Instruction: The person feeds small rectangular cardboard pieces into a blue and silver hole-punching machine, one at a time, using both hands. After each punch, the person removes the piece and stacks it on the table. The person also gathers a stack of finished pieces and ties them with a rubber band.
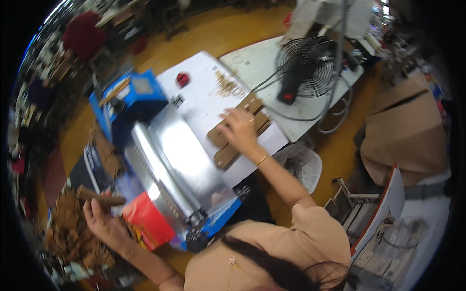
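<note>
At the lower left, my left hand [108,228] grips a curled brown strip [87,194], perhaps leather or suede, above a heap of similar brown pieces [73,235]. My right hand [239,130] lies with fingers apart over flat brown pieces [224,157] in rows on the white table; part of them is hidden under it. Between my hands stands a blue machine [150,89] with a shiny metal plate [182,145] and a long metal roller [160,169].
A red hexagonal object [182,79] and a scatter of tan bits [228,85] lie on the white table [201,63]. Beyond them a black fan [306,68] rests on a second table with its cable. A white bin [308,169] and a brown carton [405,136] are at the right.
</note>
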Motion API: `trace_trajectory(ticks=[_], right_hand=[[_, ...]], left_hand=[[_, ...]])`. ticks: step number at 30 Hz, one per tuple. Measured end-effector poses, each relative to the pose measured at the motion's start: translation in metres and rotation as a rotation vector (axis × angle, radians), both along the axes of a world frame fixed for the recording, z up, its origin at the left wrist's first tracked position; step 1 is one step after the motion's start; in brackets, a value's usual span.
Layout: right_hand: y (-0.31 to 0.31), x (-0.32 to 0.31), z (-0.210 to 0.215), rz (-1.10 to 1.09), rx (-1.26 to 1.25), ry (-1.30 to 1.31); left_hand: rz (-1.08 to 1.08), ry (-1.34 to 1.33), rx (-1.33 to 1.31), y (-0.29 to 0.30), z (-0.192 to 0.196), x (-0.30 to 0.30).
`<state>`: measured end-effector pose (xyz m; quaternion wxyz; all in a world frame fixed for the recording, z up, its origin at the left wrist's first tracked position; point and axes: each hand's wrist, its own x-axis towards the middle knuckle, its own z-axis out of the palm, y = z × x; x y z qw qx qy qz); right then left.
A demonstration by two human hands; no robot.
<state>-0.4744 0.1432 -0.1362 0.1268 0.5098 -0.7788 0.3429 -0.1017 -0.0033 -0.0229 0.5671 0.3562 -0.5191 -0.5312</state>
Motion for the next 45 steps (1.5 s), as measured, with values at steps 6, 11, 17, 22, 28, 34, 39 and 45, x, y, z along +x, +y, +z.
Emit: trace_trajectory(ticks=[6, 11, 17, 22, 28, 34, 39, 45], right_hand=[[-0.022, 0.048, 0.108, 0.692, -0.312, -0.476], [-0.025, 0.08, 0.144, 0.95, -0.157, -0.918], [0.007, 0.058, 0.14, 0.783, -0.059, -1.367], [0.029, 0.038, 0.137, 0.709, -0.128, -1.164], [0.045, 0.019, 0.134, 0.676, -0.206, -1.272], [0.055, 0.006, 0.142, 0.56, -0.252, -1.26], [0.06, -0.008, 0.138, 0.436, -0.28, -1.273], [0.078, -0.051, 0.101, 0.338, -0.256, -1.188]], left_hand=[[-0.304, -0.127, -0.155, 0.016, 0.044, -0.076], [-0.459, -0.136, -0.234, 0.042, 0.057, -0.118], [-0.603, -0.154, -0.14, 0.048, 0.066, -0.136], [-0.71, -0.201, -0.057, 0.049, 0.065, -0.143], [-0.789, -0.34, 0.056, 0.048, 0.068, -0.153], [-0.891, -0.386, 0.08, 0.039, 0.064, -0.163], [-1.04, -0.574, 0.088, 0.032, 0.067, -0.187], [-1.226, -0.781, 0.074, 0.029, 0.04, -0.248]])
